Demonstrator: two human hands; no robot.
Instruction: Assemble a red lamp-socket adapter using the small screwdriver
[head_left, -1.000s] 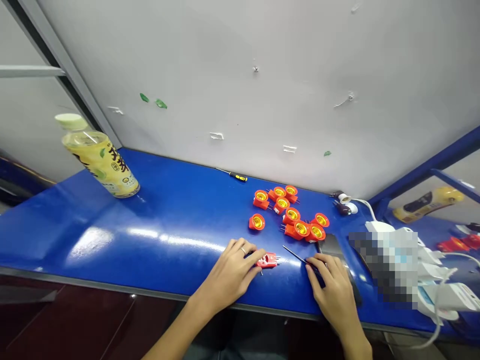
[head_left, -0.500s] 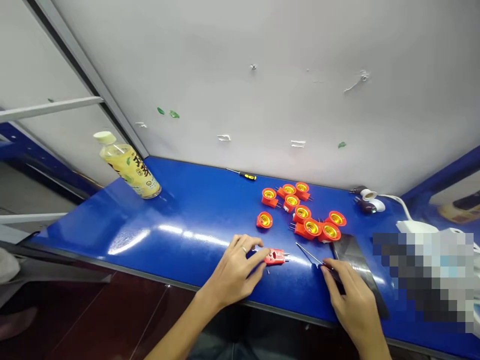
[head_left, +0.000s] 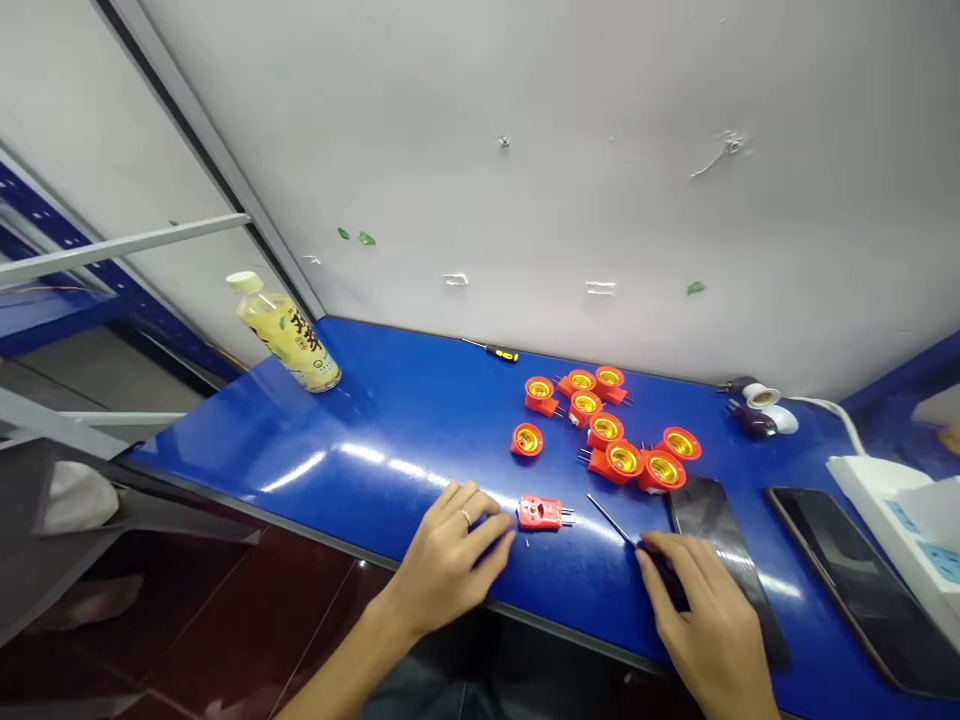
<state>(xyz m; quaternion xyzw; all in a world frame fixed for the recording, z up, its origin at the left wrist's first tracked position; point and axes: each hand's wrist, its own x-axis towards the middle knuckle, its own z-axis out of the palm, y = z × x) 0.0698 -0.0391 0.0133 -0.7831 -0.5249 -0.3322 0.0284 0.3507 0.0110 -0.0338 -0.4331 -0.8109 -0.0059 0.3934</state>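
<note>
The left hand point(head_left: 452, 548) has released the red plug point(head_left: 550, 515), now unheld at its 3 o'clock. Left fingers: slightly parted, empty. Right hand point(head_left: 703, 605): fingers closed around the screwdriver point(head_left: 612, 520).

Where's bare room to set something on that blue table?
Mostly between the yellow bottle and the lone red socket; a smaller gap separates the clustered red sockets from the dark plugs. It's crowded around the right hand, its thin tool and the dark slab.
</note>
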